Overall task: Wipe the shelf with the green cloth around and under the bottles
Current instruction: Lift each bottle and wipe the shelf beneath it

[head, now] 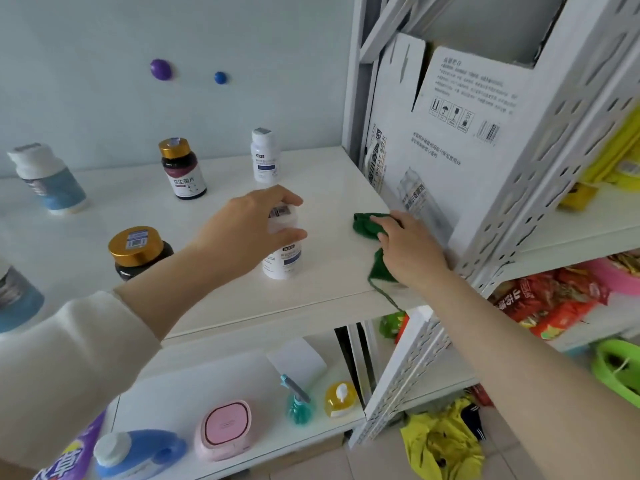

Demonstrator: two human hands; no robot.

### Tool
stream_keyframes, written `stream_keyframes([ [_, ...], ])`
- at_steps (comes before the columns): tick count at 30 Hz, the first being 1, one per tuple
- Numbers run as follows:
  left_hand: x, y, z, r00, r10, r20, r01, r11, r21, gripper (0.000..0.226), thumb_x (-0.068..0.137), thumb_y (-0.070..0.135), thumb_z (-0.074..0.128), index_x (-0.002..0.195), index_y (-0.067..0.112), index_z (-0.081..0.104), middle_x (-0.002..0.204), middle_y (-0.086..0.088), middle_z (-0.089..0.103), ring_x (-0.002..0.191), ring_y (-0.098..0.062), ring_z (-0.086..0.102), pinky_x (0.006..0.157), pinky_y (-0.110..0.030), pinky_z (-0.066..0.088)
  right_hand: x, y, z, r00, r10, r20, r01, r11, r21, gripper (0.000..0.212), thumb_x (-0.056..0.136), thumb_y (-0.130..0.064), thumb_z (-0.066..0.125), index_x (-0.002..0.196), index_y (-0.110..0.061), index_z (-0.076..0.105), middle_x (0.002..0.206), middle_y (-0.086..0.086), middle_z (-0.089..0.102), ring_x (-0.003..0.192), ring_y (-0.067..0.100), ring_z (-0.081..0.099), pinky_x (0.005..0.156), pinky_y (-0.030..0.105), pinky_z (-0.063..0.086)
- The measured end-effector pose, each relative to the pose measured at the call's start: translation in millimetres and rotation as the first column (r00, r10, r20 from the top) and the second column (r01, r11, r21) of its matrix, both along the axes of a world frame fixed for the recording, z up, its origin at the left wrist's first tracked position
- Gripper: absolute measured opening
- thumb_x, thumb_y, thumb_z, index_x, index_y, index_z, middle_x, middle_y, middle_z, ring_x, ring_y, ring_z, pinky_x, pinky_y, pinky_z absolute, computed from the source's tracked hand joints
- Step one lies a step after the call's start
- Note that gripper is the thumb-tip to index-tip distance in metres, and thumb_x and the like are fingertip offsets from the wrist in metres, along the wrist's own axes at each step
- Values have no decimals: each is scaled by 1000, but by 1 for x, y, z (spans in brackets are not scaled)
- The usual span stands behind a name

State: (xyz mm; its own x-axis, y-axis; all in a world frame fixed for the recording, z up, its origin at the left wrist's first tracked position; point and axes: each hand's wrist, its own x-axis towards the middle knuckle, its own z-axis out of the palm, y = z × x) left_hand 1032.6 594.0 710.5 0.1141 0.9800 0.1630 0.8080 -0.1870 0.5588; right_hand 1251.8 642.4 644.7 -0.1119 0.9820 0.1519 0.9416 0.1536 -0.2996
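Cream-sleeved left hand (pixel 249 223) curls its fingers around the white plastic bottle (pixel 282 247) mid-shelf. At three o'clock, the right hand (pixel 408 249) presses the crumpled green cloth (pixel 367 225) flat-fingered onto the glossy white shelf (pixel 329 188). Likely most wiping remains.

We wear a loose cream-white sleeve (pixel 69 348) on our left arm; our right forearm (pixel 519 341) is bare.
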Motion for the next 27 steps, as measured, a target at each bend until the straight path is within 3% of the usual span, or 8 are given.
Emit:
stream_keyframes([
  [3,2,0,-2,1000,5,2,-5,1000,4,41,80,36,64,119,32,52,121,3,59,99,-21,55,90,-36,45,-15,8,1,999,13,49,-14,1000,22,42,99,-22,27,141,-19,31,150,12,26,137,27,23,110,36,22],
  [7,4,0,-3,1000,12,11,-12,1000,-6,42,81,36,64,120,32,51,123,2,58,97,-22,55,87,-34,44,-27,-16,-1,989,143,36,-144,989,22,40,99,-25,28,139,-25,35,152,0,26,138,20,24,109,33,25],
  [14,7,-1,-5,1000,25,14,-25,1000,-3,44,83,35,60,125,31,47,129,-2,54,95,-22,52,83,-33,40,-24,-78,-17,951,307,-43,-291,931,219,40,88,-27,32,115,-21,60,122,-3,60,114,19,55,90,29,44],
  [17,11,-6,-8,996,83,33,-83,997,-2,64,83,42,57,139,30,30,143,-5,41,120,-27,48,99,-39,37,-22,-98,-20,940,313,-137,-279,934,223,39,87,-25,32,111,-20,62,120,-5,62,115,16,56,93,25,41],
  [20,15,-33,-11,965,179,193,-214,961,177,73,84,48,49,145,24,19,151,0,30,136,-20,31,108,-31,25,-17,-119,-10,890,256,-377,-225,966,123,31,94,-21,38,119,-26,56,120,-18,52,113,-4,44,95,2,24],
  [23,17,-82,-28,896,104,432,-297,863,408,52,88,48,46,132,22,38,136,8,45,127,-6,40,101,-10,28,-8,-141,-1,639,43,-768,-209,971,-119,29,96,-18,41,101,-42,55,107,-22,57,92,-11,54,80,7,41],
  [25,22,-116,-55,849,98,520,-351,840,414,33,86,40,44,119,33,42,123,13,54,115,-1,48,96,-5,33,-9,-153,-4,305,-176,-936,-272,925,-263,30,95,-21,44,91,-44,62,105,-7,66,93,4,64,78,23,51],
  [27,32,-143,-83,793,165,586,-405,862,305,23,83,42,44,106,40,45,114,22,57,104,3,52,88,-3,36,-14,-165,-13,-32,-398,-917,-387,851,-356,25,91,-21,48,89,-36,67,96,0,74,85,16,71,67,31,56],
])
